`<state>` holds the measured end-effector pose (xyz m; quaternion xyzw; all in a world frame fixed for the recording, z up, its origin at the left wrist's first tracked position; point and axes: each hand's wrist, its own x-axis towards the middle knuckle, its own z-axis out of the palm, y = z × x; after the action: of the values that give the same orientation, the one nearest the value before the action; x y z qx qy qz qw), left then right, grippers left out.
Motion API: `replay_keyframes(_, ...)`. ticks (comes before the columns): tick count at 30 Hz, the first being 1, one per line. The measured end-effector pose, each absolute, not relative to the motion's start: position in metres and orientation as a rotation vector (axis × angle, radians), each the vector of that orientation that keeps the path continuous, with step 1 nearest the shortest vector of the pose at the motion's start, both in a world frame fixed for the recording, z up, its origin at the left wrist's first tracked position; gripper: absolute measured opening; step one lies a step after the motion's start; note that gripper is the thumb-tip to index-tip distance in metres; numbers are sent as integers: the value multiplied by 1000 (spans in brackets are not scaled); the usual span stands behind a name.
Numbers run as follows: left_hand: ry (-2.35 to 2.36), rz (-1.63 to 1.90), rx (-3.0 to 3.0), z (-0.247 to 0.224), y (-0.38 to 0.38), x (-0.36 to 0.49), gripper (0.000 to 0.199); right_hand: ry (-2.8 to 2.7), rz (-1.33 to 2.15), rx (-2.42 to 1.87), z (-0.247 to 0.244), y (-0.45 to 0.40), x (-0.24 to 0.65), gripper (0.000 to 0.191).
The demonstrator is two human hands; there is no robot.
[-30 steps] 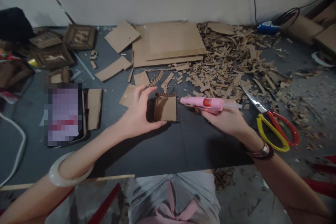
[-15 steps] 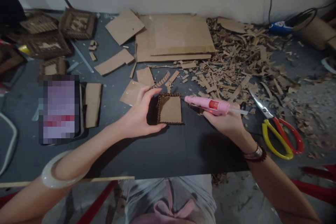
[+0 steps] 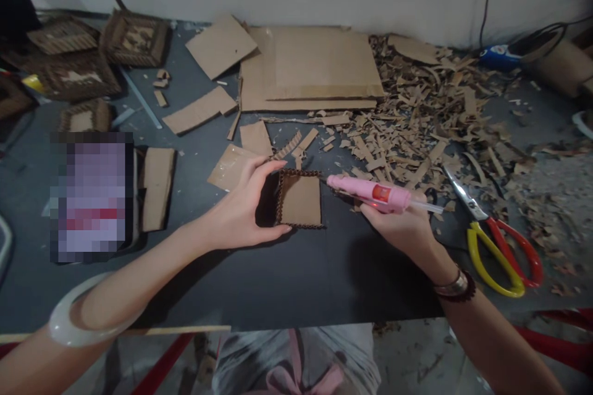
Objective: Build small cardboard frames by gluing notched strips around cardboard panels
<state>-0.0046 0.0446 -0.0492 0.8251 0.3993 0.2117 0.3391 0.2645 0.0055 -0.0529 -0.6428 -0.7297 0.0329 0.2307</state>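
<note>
A small square cardboard tray point(image 3: 301, 199) lies in front of me, edged with corrugated strips along its far, left and near sides; its right side has no strip. Thumb and fingers of my left hand point(image 3: 245, 203) grip it at the left corners. In my right hand point(image 3: 401, 228) is a pink hot glue gun point(image 3: 368, 191), a clear glue stick poking from its back end. The gun's nozzle points left, at the tray's far right corner; whether it touches is too small to tell. A corrugated strip point(image 3: 290, 145) lies just beyond the tray.
Scissors point(image 3: 493, 241) with red and yellow handles lie to the right, beside a heap of cardboard scraps point(image 3: 430, 111). Flat cardboard sheets point(image 3: 319, 68) lie at the back. Several corrugated frames point(image 3: 134, 37) and a blurred-out phone-like thing point(image 3: 92, 197) are at the left.
The view has shifted slightly, so most things sit a little differently in the picture. Both hands keep their hold, and the glue gun stays by the tray's far right corner.
</note>
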Motion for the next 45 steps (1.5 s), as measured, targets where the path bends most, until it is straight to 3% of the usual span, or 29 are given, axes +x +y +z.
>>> replay_keyframes(4, 1059, 576, 2138, -51, 44, -5, 84, -1993, 212, -1789, -54, 4, 264, 8)
replay_keyframes(16, 1063, 586, 2160, -53, 44, -5, 84, -2007, 107, -1705, -52, 3, 265, 21)
replay_keyframes(45, 1058, 589, 2178, -54, 45, -6, 85, -2141, 111, -1568, -50, -2, 272, 22)
